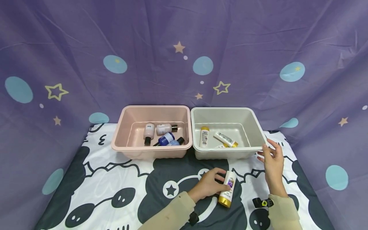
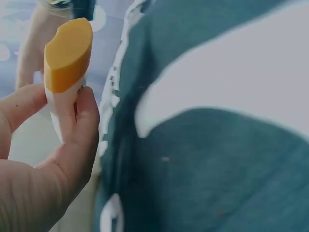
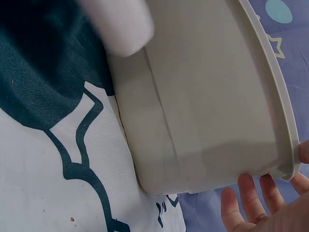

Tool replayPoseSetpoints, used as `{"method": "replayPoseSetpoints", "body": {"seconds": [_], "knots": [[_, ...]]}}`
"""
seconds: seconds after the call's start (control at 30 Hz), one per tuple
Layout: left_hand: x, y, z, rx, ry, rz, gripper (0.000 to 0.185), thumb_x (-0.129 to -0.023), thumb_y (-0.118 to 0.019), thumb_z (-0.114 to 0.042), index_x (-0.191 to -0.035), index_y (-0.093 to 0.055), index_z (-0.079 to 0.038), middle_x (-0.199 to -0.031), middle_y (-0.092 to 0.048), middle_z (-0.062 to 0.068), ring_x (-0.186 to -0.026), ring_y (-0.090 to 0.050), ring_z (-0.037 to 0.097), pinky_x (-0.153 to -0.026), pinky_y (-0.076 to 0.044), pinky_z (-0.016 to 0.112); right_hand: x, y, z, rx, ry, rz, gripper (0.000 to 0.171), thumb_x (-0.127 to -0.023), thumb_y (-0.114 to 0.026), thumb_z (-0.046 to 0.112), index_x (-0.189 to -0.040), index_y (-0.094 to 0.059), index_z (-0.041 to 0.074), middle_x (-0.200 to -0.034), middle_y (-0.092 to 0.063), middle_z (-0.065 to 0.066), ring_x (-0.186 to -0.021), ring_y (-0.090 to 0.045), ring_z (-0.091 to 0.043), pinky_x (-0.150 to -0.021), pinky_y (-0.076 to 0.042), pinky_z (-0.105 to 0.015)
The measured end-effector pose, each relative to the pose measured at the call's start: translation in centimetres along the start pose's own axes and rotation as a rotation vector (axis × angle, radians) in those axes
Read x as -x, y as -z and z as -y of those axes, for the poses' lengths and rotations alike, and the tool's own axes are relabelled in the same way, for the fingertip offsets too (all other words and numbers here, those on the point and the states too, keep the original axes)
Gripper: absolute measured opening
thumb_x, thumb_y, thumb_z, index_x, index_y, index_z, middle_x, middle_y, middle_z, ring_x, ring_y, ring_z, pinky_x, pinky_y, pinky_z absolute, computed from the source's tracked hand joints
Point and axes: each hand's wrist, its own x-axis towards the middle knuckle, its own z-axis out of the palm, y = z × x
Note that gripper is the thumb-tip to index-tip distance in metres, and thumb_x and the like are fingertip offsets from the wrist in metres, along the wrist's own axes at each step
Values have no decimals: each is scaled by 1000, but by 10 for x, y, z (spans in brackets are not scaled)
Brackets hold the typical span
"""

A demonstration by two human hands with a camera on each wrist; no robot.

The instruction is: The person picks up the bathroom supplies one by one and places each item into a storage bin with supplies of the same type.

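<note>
While four small dark-capped bottles are already lying in the pink bin (image 1: 123,127) at left and three gold-capped tubes are sitting in the grey bin (image 1: 253,123) beside it, one gold-capped bottle (image 1: 227,188) is still being handled on the patterned cloth (image 1: 115,179) in front. It is being gripped by the left hand (image 1: 208,187), fingers curled round its body. The grey bin's near right corner is being touched by the right hand (image 1: 273,163), fingers relaxed and spread. Sorting is judged nearly finished.
</note>
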Motion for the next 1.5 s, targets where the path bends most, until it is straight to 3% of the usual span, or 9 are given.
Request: {"method": "replayPoseSetpoints", "body": {"seconds": [0.2,0.47,0.73,0.93,1.23,1.5], "knots": [[5,6,-20,95,-41,31,56,-78,-86,-3,-127,-61,-12,-97,-67,3,-78,-68,18,-60,-60,35,-1,1,-1,26,2,-5,42,-101,-61,29,-141,-54,17,-107,-60,-5,-87,-68,-18,-66,-57,-20],[14,27,-64,188,-145,121,53,-83,-81,-2,-130,-60,-10,-104,-67,6,-84,-69,20,-65,-61,37,-2,3,-1,23,3,-9,41,-101,-61,28,-140,-54,16,-106,-61,-5,-86,-68,-18,-66,-58,-20],[8,45,-105,145,-214,134,55,-84,-81,-6,-134,-58,-12,-111,-66,5,-90,-70,20,-70,-61,37,-3,4,0,37,-4,-11,42,-101,-61,30,-141,-53,17,-107,-60,-4,-87,-67,-17,-67,-57,-20],[-17,55,-133,120,-238,91,56,-83,-83,-7,-133,-59,-12,-110,-65,6,-88,-69,21,-71,-61,37,-3,5,0,2,-10,-17,41,-101,-62,27,-139,-55,16,-104,-61,-4,-85,-68,-17,-66,-58,-20],[-73,74,-171,22,-285,10,59,-82,-84,-8,-135,-56,-7,-108,-66,9,-83,-69,23,-68,-61,36,-2,2,0,-16,-18,-15,39,-101,-62,26,-138,-55,15,-103,-61,-5,-84,-68,-17,-66,-58,-21],[-116,93,-185,-24,-265,-25,58,-85,-81,-7,-135,-53,-1,-112,-66,17,-90,-69,25,-69,-61,35,-2,0,1,-9,-11,-2,41,-101,-62,25,-139,-55,14,-102,-61,-4,-85,-68,-19,-66,-58,-21]]}}
